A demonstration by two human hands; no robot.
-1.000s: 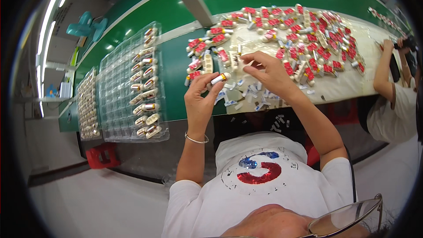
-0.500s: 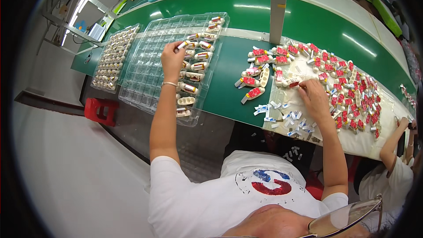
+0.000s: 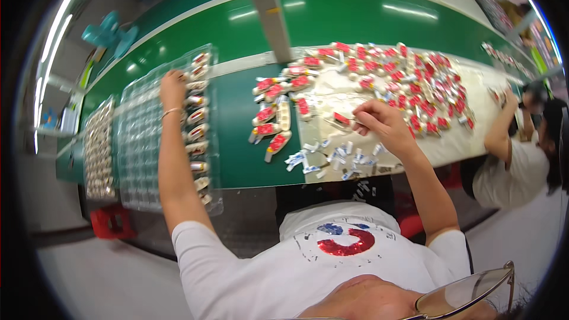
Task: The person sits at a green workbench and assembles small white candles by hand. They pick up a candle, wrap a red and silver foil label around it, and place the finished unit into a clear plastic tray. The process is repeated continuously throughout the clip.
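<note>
Fingertips of the right hand are pinched narrow on a small red-and-white tube, which lies on the pale sheet at the near edge of the heap. Fingers of the left hand are curled down onto the top end of the clear blister tray; whether they grip anything cannot be told, since the knuckles hide the tips. A thin bangle circles the left wrist. Along the right-hand column of that tray, a row of packed tubes sits one per cavity, each pale with a red band. Between tray and sheet, on the green belt, loose tubes lie at mixed angles, red ends mostly toward the far side. Just nearer the person, small white-and-blue caps are scattered on the sheet's front edge. The main heap of red-and-white tubes covers the far and right parts of the sheet. A grey post crosses the belt above the loose tubes. A second filled tray lies left of the first. At the right rim, another person's arm reaches onto the sheet. A red stool stands below the tray.
</note>
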